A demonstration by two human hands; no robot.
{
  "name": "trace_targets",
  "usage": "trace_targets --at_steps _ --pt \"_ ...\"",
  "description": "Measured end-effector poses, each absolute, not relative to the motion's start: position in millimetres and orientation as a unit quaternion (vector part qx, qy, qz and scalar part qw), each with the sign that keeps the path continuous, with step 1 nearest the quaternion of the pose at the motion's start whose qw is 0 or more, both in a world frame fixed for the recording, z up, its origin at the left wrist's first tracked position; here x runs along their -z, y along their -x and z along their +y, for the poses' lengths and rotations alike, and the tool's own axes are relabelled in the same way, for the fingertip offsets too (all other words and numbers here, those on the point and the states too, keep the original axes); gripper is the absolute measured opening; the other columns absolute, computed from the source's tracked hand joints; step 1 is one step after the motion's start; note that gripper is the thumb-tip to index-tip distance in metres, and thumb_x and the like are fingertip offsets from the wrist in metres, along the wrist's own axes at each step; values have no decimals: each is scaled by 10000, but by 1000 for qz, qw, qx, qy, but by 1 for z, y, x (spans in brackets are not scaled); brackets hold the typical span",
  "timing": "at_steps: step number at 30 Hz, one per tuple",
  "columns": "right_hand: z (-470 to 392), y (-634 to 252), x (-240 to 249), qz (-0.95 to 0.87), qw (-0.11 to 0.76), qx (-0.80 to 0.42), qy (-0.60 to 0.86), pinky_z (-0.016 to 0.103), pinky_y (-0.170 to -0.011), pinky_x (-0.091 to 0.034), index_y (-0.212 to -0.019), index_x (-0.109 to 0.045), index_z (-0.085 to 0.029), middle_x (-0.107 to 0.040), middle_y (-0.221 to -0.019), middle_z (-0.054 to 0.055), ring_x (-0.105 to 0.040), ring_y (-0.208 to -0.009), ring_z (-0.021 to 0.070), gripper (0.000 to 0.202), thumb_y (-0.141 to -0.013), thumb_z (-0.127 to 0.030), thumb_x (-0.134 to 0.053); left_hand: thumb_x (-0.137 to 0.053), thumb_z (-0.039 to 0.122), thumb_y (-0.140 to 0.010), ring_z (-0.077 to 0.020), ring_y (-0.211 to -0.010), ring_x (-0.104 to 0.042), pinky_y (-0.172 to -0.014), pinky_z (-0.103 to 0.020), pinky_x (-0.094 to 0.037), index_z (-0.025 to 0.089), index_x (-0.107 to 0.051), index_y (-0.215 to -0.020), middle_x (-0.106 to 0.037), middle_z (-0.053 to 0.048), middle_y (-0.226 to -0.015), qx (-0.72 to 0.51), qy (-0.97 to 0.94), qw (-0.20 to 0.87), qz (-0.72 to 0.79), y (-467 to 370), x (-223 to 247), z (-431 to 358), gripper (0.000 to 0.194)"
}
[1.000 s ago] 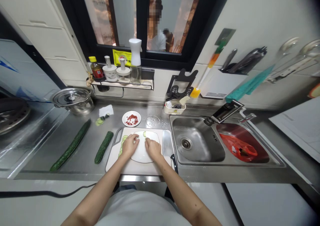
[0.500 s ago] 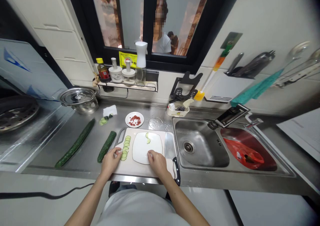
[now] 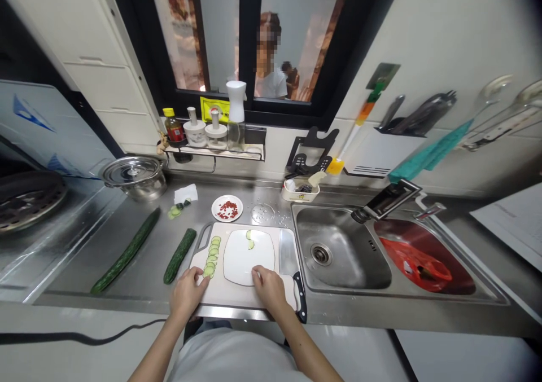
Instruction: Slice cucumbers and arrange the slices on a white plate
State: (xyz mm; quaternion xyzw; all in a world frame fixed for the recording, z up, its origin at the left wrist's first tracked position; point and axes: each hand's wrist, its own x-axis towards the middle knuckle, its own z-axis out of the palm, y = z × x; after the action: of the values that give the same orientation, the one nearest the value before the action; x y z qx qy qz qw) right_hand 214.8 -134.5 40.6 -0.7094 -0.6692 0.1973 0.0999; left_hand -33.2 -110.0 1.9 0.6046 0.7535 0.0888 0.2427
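Observation:
On a pale cutting board (image 3: pixel 228 297) lies a row of overlapping cucumber slices (image 3: pixel 213 252). My left hand (image 3: pixel 186 293) is at the row's near end, thumb and forefinger bent with a gap between them. A white square plate (image 3: pixel 241 260) rests right of the row, with a few cucumber slices (image 3: pixel 250 240) near its far rim. My right hand (image 3: pixel 270 289) is at the plate's near right corner, fingers curled together; what they hold, if anything, is hidden. A kitchen knife (image 3: pixel 288 252) lies along the board's right side, its black handle toward me.
Two cucumbers, a long one (image 3: pixel 127 252) and a shorter one (image 3: pixel 180 256), lie left of the board. Behind it stands a small plate of chopped red pieces (image 3: pixel 227 209). A double sink (image 3: pixel 339 258) is on the right, a lidded pot (image 3: pixel 135 176) at back left.
My left hand has shifted slightly toward me along the slice row. My right hand has drawn slightly nearer the plate's near edge. The camera view has tilted up a little.

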Motion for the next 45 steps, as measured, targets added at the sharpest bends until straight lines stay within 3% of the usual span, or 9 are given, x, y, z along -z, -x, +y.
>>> trace_targets --at_steps 7,11,14,20,24,28,34,41,45 --pt "-137 -215 -37 -671 116 -198 705 222 -618 -284 -960 -670 -237 -703 -771 14 -612 -716 135 320 -952 -309 -359 -543 368 -801 -161 -735 -608 -603 -218 -359 224 -620 -894 -670 -5 -852 -157 -594 261 745 33 16 -110 188" --pt "-138 -215 -40 -672 131 -197 702 219 -622 -306 -949 -675 -240 -696 -746 15 -619 -716 143 317 -945 -306 -365 -527 423 -803 -158 -644 -578 -587 -226 -371 211 -608 -824 -636 10 -699 -226 -587 293 720 30 18 -111 228" --pt "-137 -216 -45 -668 146 -204 701 223 -623 -329 -954 -680 -237 -691 -732 19 -620 -711 152 328 -942 -308 -359 -578 487 -747 -162 -655 -575 -597 -235 -399 194 -603 -801 -636 2 -700 -294 -561 347 691 25 11 -109 299" --pt "-127 -219 -58 -624 252 -249 696 235 -655 -411 -1049 -672 -192 -682 -761 39 -613 -698 158 329 -900 -346 -422 -678 589 -605 -154 -628 -568 -611 -252 -446 172 -579 -714 -607 -7 -644 -385 -494 464 626 3 -30 -92 443" --pt "-108 -215 -78 -600 354 -279 661 240 -669 -451 -1039 -667 -187 -672 -801 34 -601 -710 148 298 -851 -348 -501 -714 537 -601 -155 -672 -587 -645 -255 -469 177 -573 -682 -617 -12 -682 -415 -509 498 566 -18 -67 -75 395" --pt "-88 -209 -97 -603 433 -297 600 247 -707 -467 -1017 -665 -195 -679 -943 53 -608 -830 151 264 -839 -337 -530 -711 434 -647 -135 -676 -574 -646 -235 -460 173 -597 -736 -614 -6 -703 -443 -532 508 512 -36 -95 -60 298" --pt "-76 -204 -110 -593 475 -336 557 260 -716 -472 -1035 -645 -198 -680 -1028 67 -612 -918 164 265 -857 -344 -516 -714 384 -649 -139 -691 -573 -648 -234 -463 173 -616 -747 -612 -10 -700 -449 -538 528 480 -51 -109 -51 252" --pt "-75 -206 -115 -604 454 -372 540 241 -669 -450 -768 -618 -186 -656 -756 4 -585 -721 129 211 -845 -352 -513 -720 415 -649 -143 -731 -593 -661 -231 -466 175 -624 -812 -636 -18 -751 -442 -529 536 488 -53 -111 -55 306" --pt "-74 -205 -117 -584 464 -373 552 237 -659 -443 -747 -608 -182 -649 -748 8 -580 -723 131 225 -837 -366 -516 -648 515 -718 -94 -592 -545 -502 -180 -382 172 -598 -933 -633 -5 -723 -428 -459 575 526 -55 -102 -67 408"
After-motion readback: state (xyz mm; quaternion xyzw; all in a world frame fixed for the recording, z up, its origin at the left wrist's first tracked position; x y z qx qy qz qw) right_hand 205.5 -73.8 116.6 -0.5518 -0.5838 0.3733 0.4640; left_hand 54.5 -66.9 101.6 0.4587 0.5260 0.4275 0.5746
